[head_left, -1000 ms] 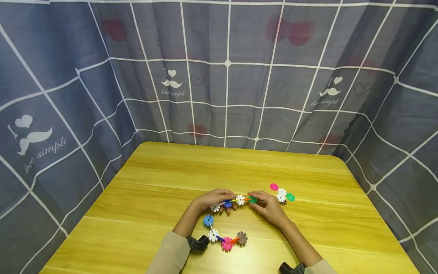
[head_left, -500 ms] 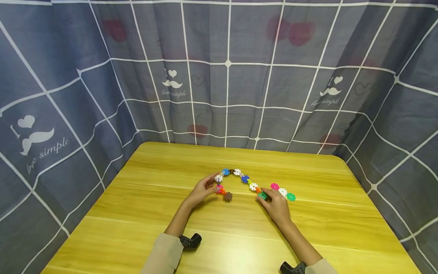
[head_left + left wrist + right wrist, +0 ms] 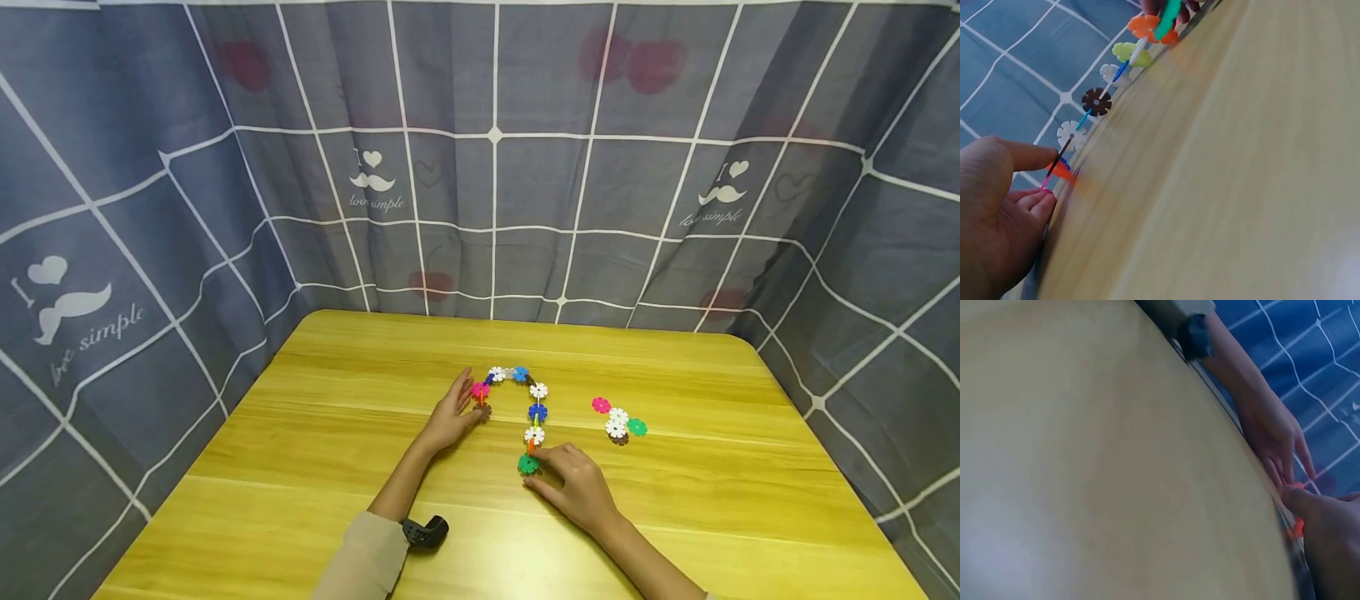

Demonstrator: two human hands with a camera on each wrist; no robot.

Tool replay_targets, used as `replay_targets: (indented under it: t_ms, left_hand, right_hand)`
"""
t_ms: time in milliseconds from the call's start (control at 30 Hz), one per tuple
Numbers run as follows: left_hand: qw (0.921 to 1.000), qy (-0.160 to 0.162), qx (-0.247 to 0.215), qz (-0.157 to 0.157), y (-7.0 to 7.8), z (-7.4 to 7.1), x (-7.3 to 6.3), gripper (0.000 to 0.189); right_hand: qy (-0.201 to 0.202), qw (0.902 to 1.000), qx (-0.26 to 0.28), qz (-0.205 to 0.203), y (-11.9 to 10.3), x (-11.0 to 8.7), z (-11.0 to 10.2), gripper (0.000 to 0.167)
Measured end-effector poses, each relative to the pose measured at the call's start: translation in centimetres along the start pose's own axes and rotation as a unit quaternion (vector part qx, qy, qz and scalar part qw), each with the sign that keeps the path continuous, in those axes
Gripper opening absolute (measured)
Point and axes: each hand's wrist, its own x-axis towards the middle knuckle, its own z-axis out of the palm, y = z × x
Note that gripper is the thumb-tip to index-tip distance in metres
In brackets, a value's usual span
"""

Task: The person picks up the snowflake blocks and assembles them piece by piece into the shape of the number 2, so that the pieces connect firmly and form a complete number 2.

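A chain of notched plastic snowflake discs (image 3: 537,412) in several colours arches over the wood-look table (image 3: 360,375), both its ends toward the person. At the left end, my left hand (image 3: 448,417) holds the brown disc (image 3: 484,412) beside the pink disc (image 3: 480,390). In the left wrist view, the left thumb and fingers (image 3: 1035,206) meet around that end. My right hand (image 3: 581,487) pinches the green disc (image 3: 528,464) at the near right end, index finger and thumb on its right side. The right wrist view shows only an orange disc (image 3: 1299,526) by the hands.
Right of the chain lie several loose discs: a pink one (image 3: 601,405), white ones (image 3: 617,427) and a green one (image 3: 637,427), with a brown one partly covered. A grid-patterned curtain (image 3: 450,183) surrounds the back and sides. A black wrist camera (image 3: 426,532) sits on the left wrist.
The chain has swung round from opening rightward to opening toward the person. My left hand has shifted from its middle to the pink-and-brown end; my right hand has brought the green end nearer.
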Motion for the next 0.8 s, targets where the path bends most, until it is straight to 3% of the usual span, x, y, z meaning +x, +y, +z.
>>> replay_targets:
  t_ms: [200, 367, 600, 733, 800]
  left_hand:
    - [0.9993, -0.012, -0.036, -0.006, 0.2, 1.5, 1.0, 0.068]
    - [0.9997, -0.019, -0.012, 0.000, 0.3, 2.2, 1.4, 0.061]
    - [0.9989, -0.041, -0.016, 0.017, -1.2, 2.3, 2.1, 0.057]
    - [0.9998, -0.018, 0.010, 0.001, -2.6, 2.5, 2.3, 0.056]
    - [0.9990, 0.011, 0.043, -0.008, -3.0, 2.6, 2.0, 0.056]
  right_hand:
    - [-0.015, 0.9993, 0.015, -0.031, -0.8, -0.1, 0.4, 0.044]
    - [-0.042, 0.9982, 0.022, -0.035, -1.1, 0.0, 0.4, 0.045]
    - [-0.054, 0.9978, 0.023, -0.031, -1.0, -0.1, 0.2, 0.041]
    - [-0.057, 0.9976, 0.026, -0.028, -0.9, -0.1, -0.1, 0.038]
    - [-0.048, 0.9980, 0.033, -0.023, -0.7, -0.2, -0.4, 0.035]
